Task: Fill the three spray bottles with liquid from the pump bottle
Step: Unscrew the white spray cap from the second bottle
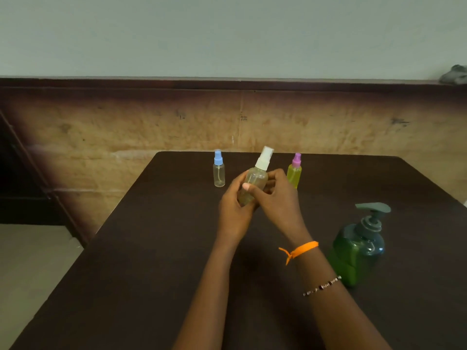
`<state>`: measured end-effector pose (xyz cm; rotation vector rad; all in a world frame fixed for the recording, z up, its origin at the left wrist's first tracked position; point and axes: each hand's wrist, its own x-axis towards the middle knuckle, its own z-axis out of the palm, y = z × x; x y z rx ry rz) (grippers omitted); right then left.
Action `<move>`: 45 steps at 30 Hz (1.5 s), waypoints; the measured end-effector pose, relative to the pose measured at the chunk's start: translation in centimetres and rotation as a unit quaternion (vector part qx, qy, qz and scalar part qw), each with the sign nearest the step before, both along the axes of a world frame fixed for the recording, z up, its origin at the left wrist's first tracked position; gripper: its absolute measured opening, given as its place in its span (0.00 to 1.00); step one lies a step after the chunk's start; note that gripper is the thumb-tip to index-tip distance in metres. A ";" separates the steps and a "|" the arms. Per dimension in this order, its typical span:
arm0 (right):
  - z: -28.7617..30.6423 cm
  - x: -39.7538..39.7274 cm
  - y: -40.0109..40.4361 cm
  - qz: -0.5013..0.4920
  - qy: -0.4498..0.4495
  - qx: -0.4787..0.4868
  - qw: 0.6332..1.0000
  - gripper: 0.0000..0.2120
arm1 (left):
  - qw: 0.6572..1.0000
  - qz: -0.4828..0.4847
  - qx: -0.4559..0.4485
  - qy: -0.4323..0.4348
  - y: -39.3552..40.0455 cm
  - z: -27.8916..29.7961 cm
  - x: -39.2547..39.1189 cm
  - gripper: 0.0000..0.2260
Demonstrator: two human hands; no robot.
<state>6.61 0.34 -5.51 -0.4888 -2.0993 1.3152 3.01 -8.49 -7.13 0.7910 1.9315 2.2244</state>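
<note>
A white-capped spray bottle [258,176] with pale yellowish liquid inside is held tilted above the dark table [156,248], cap pointing up and to the right. My left hand [233,205] grips its lower body from the left. My right hand [275,195] wraps around it from the right, thumb across the front. A blue-capped spray bottle [218,173] stands upright behind on the left and looks clear inside. A pink-capped spray bottle [294,173] filled with yellow-green liquid stands behind on the right. The green pump bottle [358,245] stands at the right, its grey pump head on.
The table's far edge runs just behind the two standing bottles, with a brown wall panel beyond. The left table edge slants down to the floor. An orange band and a bead bracelet sit on my right wrist.
</note>
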 end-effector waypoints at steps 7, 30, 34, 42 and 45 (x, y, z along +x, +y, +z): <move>5.7 6.5 -1.4 -0.065 0.011 0.194 0.979 0.20 | 0.991 0.092 0.004 0.097 -0.9 2.3 5.7 0.22; 11.3 12.5 3.8 0.277 -0.043 0.096 0.955 0.30 | 0.936 -0.287 0.128 -0.158 -2.6 4.8 12.2 0.18; 11.7 12.9 4.9 0.223 -0.058 0.131 0.964 0.22 | 0.999 -0.043 0.019 0.021 -2.1 5.1 12.1 0.16; 11.4 13.6 6.6 0.340 -0.009 0.083 0.937 0.06 | 0.974 -0.189 0.066 -0.107 -3.0 5.5 12.3 0.13; 11.4 13.9 7.2 0.379 -0.027 0.065 0.923 0.06 | 0.973 -0.184 0.071 -0.121 -3.0 5.2 12.3 0.12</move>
